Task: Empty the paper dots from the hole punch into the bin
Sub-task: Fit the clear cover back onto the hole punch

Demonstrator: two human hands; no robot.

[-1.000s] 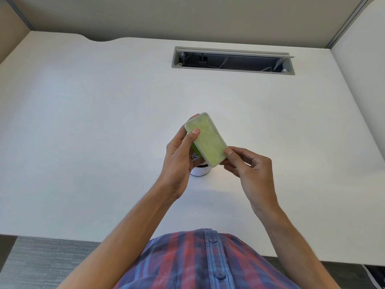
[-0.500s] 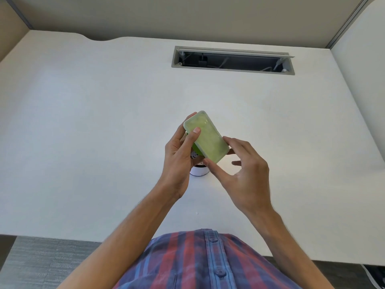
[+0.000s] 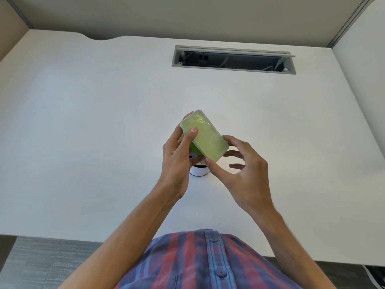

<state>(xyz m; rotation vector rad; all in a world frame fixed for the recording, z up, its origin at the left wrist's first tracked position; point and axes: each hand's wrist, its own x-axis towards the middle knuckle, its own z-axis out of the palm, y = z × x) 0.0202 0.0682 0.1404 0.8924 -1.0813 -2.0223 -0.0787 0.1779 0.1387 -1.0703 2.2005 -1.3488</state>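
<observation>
The green hole punch [image 3: 205, 136] is held upside down above the desk, its pale translucent base cover facing me. My left hand [image 3: 178, 161] grips its far end, thumb pressed on the cover's edge. My right hand [image 3: 243, 176] pinches the near end of the cover, thumb at its near corner and index finger on its right edge, the other fingers spread. Directly beneath, a small white round bin [image 3: 199, 171] stands on the desk, mostly hidden by my left hand and the punch. Paper dots show only faintly through the cover.
A white desk [image 3: 83, 132] stretches all round. A grey cable slot [image 3: 233, 59] with cords inside is cut into the far side. Partition walls stand at the back and right. The desk's near edge is by my plaid shirt [image 3: 204, 261].
My right hand let go of its pinch on the punch's near end, swung round, and now grips the cover from the near corner and right edge. The punch rose slightly.
</observation>
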